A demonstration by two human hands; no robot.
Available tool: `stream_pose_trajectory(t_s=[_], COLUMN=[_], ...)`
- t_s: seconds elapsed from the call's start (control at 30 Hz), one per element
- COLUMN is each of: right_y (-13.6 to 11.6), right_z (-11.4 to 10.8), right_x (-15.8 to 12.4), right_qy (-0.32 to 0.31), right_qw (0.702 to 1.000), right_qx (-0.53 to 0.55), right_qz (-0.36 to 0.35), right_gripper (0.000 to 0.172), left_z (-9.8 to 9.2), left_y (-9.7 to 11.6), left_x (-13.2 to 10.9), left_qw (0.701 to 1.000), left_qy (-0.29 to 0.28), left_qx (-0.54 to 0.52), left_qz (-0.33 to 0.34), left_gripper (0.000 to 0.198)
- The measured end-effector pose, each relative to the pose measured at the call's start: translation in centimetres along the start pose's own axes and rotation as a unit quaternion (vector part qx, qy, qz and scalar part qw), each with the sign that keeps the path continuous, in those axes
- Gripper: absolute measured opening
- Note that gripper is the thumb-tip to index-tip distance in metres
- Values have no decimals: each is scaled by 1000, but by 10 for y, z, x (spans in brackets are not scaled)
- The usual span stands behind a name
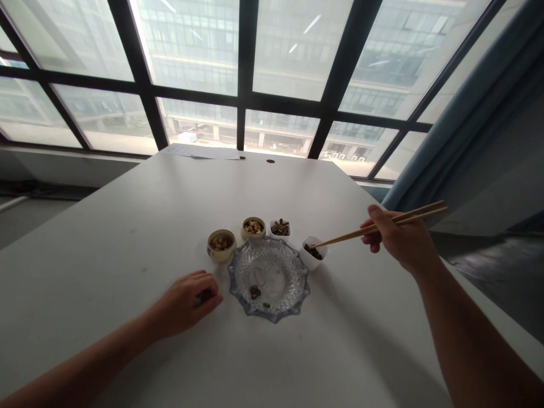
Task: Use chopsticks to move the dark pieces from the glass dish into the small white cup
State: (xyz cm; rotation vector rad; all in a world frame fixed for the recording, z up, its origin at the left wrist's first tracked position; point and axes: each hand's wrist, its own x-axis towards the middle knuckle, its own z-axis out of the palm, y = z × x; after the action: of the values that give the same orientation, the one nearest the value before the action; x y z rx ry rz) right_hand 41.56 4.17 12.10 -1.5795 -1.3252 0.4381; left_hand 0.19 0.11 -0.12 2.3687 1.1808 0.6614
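My right hand (402, 238) grips a pair of wooden chopsticks (374, 228), whose tips reach into a small white square dish (313, 253) of dark pieces. My left hand (187, 300) rests on the white table (127, 226) just left of a scalloped clear glass plate (268, 277), fingers curled over something small and dark that I cannot make out. A few dark and reddish pieces lie on the plate's near side. Behind the plate stand two tan cups of nuts (221, 245) (254, 228) and a white dish of striped seeds (280, 228).
The table's right edge runs diagonally close to my right forearm, with the floor below. A sheet of paper (204, 152) lies at the far edge under the large window. A blue curtain (467, 113) hangs at the right.
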Motion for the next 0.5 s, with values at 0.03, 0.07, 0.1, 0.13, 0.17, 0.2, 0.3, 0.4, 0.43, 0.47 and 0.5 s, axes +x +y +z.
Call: stream_pose_trajectory(t_s=[0.03,0.07,0.1,0.13,0.17,0.2,0.3,0.4,0.43,0.47,0.5], right_y=[1,3,4,5,7,8,13,14,13,11,8], right_z=[-1,-1,-2,-2,-2,-2,-3,-6,-7,-7,-6], right_x=[1,2,3,4,5,7,11,15,15,14,12], right_qy=[4,10,20,30,38,43,42,45,51,60,64], right_qw=[1000,1000,999,999,998,997,995,993,992,991,990], right_qx=[11,19,25,31,38,46,74,100,106,114,126], right_qz=[10,18,25,29,32,35,49,52,49,41,26], right_gripper=[52,48,44,42,41,41,41,44,45,46,47], left_z=[0,0,-1,-1,-1,-1,0,0,0,0,0], left_y=[0,1,1,1,1,1,1,0,0,0,1], left_x=[0,0,0,0,0,0,0,0,0,0,0], left_qw=[1000,1000,1000,1000,1000,1000,1000,1000,1000,1000,1000], left_qy=[1,1,2,2,2,2,4,7,8,8,7], left_qx=[1,2,3,3,4,4,7,8,8,8,7], left_qz=[-1,-2,-3,-3,-3,-1,5,8,9,9,8], left_gripper=[24,24,24,24,24,24,23,24,24,24,23])
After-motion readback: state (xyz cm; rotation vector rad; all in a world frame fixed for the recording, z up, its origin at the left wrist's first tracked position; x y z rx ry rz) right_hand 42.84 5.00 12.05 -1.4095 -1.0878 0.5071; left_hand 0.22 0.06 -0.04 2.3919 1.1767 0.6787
